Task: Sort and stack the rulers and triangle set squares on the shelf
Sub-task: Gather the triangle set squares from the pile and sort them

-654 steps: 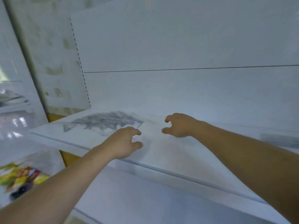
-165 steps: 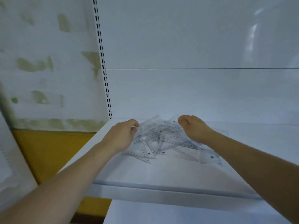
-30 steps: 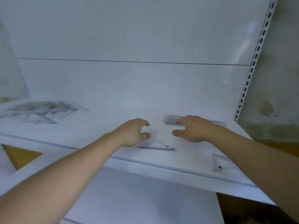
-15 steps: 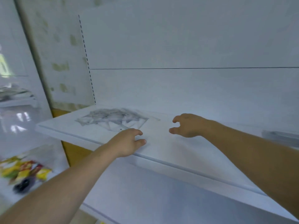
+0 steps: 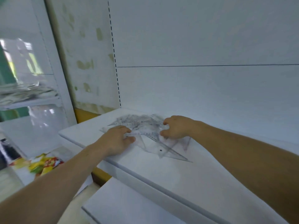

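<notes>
Right now both hands are down on the pile of clear rulers and set squares (image 5: 142,126). The pile lies on the shelf (image 5: 161,175), near the shelf's left end and a bit back from its front edge. It spreads mostly along the shelf, from left to right.

The left hand (image 5: 116,139) sits on the side of the pile nearer the shelf's left end. The right hand (image 5: 176,126) sits on the other side, further along the shelf. So the pile is between the two hands.

Both hands have bent fingers touching the clear pieces. It is too blurry to tell if either hand is really pinching one.

One set square (image 5: 166,152) pokes out toward the shelf's front edge, and its long point aims to the right. I think it is the easiest piece to pull out, and the right hand is closer to it. The pieces lie over each other, so pulling one may drag others.

A slotted post (image 5: 114,54) stands at the shelf's back left corner. Bright packets (image 5: 43,164) lie below the shelf's left end.
</notes>
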The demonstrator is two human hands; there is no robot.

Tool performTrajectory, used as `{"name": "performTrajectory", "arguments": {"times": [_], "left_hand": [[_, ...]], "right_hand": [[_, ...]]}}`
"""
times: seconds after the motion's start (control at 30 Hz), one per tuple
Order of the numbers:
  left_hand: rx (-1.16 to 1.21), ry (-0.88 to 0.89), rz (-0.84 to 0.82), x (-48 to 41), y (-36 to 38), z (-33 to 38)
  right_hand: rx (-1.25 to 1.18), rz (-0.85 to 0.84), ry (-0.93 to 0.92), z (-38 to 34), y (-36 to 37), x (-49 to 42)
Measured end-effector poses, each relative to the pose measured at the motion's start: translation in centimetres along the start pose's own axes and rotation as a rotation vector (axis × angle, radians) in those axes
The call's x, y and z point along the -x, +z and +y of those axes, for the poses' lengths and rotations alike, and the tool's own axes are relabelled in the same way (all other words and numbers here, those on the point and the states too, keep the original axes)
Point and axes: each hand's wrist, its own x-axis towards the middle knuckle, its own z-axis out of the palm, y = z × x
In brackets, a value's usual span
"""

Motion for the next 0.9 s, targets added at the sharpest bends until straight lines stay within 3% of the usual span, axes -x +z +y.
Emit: {"name": "performTrajectory", "arguments": {"times": [0.13, 0.3, 0.37, 0.47, 0.67, 0.9], "left_hand": [[-0.039, -0.022, -0.007, -4.6, -0.6, -3.0], [-0.096, -0.096, -0.171, -9.3, -0.5, -5.7], [-0.110, -0.066, -0.230, -10.7, -0.2, -6.2], [-0.098, 0.034, -0.193, -12.7, -0.5, -6.6], [-0.170, 0.315, -0.181, -14.3, -1.3, -6.7], [0.013, 0.553, -0.086, -13.8, -1.4, -8.0]], "right_hand": [[-0.068, -0.004, -0.034, -1.1, -0.2, -6.0], [-0.097, -0.067, -0.002, -2.4, 0.3, -10.8], [-0.145, -0.020, -0.005, -2.4, 0.3, -11.9], [-0.296, 0.046, 0.006, -2.1, 0.2, -12.4], [-0.439, 0.296, 0.133, -2.7, 0.3, -11.4], [-0.593, 0.709, 0.318, -5.0, -0.4, -8.0]]}}
